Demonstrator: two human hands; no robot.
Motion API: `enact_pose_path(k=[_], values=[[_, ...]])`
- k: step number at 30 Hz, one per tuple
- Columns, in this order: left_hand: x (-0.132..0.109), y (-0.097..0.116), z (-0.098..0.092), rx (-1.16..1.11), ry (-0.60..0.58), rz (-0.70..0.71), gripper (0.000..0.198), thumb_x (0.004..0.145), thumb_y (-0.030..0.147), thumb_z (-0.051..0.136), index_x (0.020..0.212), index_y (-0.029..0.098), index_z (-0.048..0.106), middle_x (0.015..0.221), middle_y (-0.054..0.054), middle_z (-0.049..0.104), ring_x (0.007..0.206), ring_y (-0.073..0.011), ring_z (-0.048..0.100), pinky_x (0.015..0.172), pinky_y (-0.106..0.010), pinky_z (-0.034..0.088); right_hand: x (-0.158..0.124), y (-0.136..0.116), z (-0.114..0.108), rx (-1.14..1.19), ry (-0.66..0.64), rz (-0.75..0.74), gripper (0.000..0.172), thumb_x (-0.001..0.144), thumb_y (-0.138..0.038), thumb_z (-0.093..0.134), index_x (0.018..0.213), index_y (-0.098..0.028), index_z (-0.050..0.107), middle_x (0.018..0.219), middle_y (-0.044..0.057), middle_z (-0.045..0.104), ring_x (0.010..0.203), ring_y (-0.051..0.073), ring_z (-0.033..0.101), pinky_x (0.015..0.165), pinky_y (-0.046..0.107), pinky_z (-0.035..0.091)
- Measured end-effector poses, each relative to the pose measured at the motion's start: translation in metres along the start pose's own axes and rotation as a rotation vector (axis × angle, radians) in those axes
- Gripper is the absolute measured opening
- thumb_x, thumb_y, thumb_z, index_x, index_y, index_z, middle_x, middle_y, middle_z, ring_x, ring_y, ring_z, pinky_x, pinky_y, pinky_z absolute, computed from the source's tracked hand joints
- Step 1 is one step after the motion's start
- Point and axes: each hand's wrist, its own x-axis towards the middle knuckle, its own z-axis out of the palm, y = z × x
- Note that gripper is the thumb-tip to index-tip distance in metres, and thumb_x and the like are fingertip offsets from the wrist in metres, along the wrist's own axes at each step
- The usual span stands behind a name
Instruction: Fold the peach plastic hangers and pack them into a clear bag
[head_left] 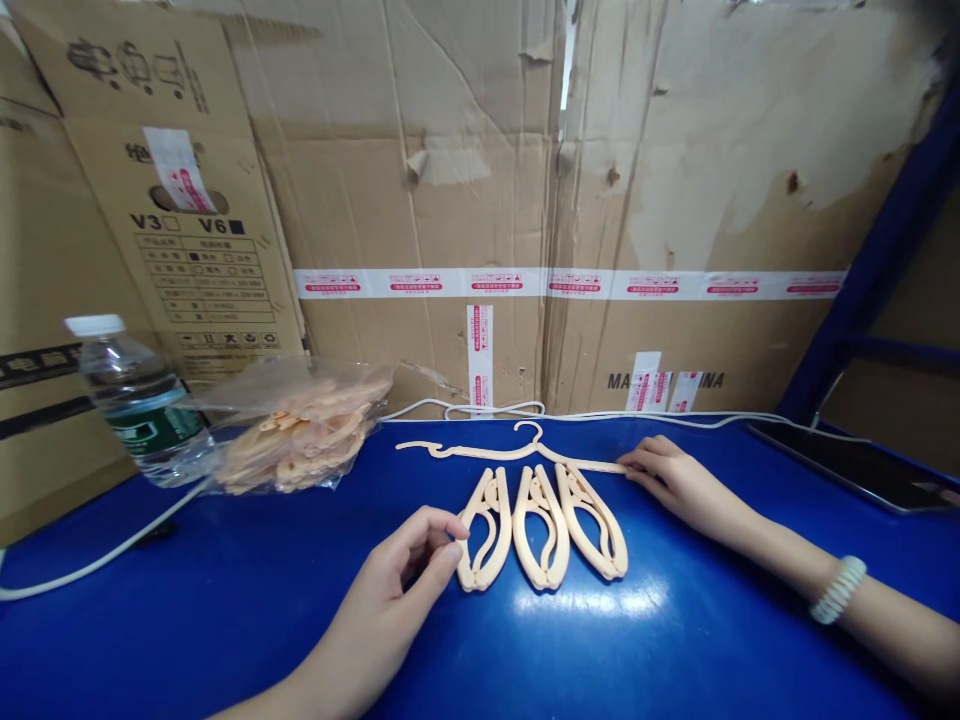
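An unfolded beige plastic folding hanger [495, 455] lies at the back of the table, its hook pointing away from me and its left arm ending in a bent piece. My right hand [667, 480] pinches the right end of this hanger. In front of it, three folded hangers lie side by side: a left one [502, 530], a middle one [559, 535] and a right one [619, 548]. The curled thumb and index finger of my left hand [409, 575] are at the outer edge of the left folded hanger, closed on it.
On the left, a clear plastic bag [300, 430] holds more beige hangers beside a water bottle [150, 410]. A white cable [105, 580] runs across the blue table [247, 590]. A dark flat device [855, 465] lies at right. Cardboard [420, 220] walls the back.
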Motion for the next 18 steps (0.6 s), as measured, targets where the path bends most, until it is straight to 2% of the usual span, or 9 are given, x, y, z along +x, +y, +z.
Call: enact_pose_path(k=[3, 6, 9, 13, 15, 18], values=[[0.0, -0.003, 0.0, 0.012, 0.023, -0.011, 0.026, 0.09, 0.047, 0.053, 0.094, 0.022, 0.06, 0.067, 0.004, 0.044, 0.063, -0.0139, 0.045, 0.061, -0.024, 0.039, 0.001, -0.003, -0.003, 0.036, 0.022, 0.01, 0.024, 0.093, -0.031, 0.044, 0.088, -0.019, 0.065, 0.088, 0.01, 0.063, 0.084, 0.025, 0.06, 0.076, 0.04, 0.052], [0.0, -0.004, 0.0, 0.0, 0.027, -0.006, 0.027, 0.089, 0.047, 0.053, 0.101, 0.023, 0.059, 0.072, 0.004, 0.048, 0.067, -0.0149, 0.049, 0.065, -0.025, 0.042, 0.001, -0.002, -0.002, 0.061, 0.068, 0.057, 0.021, 0.09, -0.033, 0.046, 0.083, -0.02, 0.06, 0.084, 0.009, 0.063, 0.077, 0.023, 0.062, 0.07, 0.037, 0.052], [0.0, -0.001, 0.0, -0.032, 0.008, -0.002, 0.027, 0.09, 0.047, 0.051, 0.106, 0.025, 0.057, 0.077, 0.002, 0.052, 0.072, -0.0161, 0.053, 0.07, -0.026, 0.044, 0.0, 0.0, -0.004, 0.109, 0.079, 0.141, 0.02, 0.09, -0.037, 0.046, 0.084, -0.021, 0.056, 0.078, 0.006, 0.065, 0.069, 0.022, 0.063, 0.063, 0.034, 0.05], [0.001, 0.001, -0.003, -0.044, 0.016, -0.007, 0.028, 0.09, 0.046, 0.05, 0.106, 0.025, 0.059, 0.08, 0.001, 0.056, 0.077, -0.0179, 0.056, 0.073, -0.027, 0.047, -0.005, 0.002, -0.018, 0.191, 0.133, 0.199, 0.025, 0.088, -0.045, 0.049, 0.087, -0.021, 0.056, 0.078, 0.006, 0.068, 0.071, 0.022, 0.065, 0.065, 0.034, 0.051], [0.003, -0.002, -0.004, -0.054, 0.062, -0.018, 0.032, 0.088, 0.047, 0.052, 0.109, 0.025, 0.06, 0.087, -0.002, 0.059, 0.086, -0.0204, 0.058, 0.079, -0.03, 0.048, -0.008, 0.002, -0.029, 0.219, 0.17, 0.211, 0.028, 0.087, -0.049, 0.052, 0.086, -0.022, 0.058, 0.08, 0.006, 0.068, 0.073, 0.023, 0.066, 0.067, 0.035, 0.052], [0.007, -0.012, -0.004, -0.124, 0.16, -0.044, 0.047, 0.082, 0.048, 0.059, 0.123, 0.026, 0.056, 0.116, -0.007, 0.059, 0.113, -0.0255, 0.054, 0.096, -0.035, 0.046, -0.013, -0.002, -0.046, 0.268, 0.203, 0.222, 0.031, 0.085, -0.053, 0.056, 0.086, -0.022, 0.06, 0.081, 0.006, 0.069, 0.075, 0.024, 0.066, 0.068, 0.034, 0.054]])
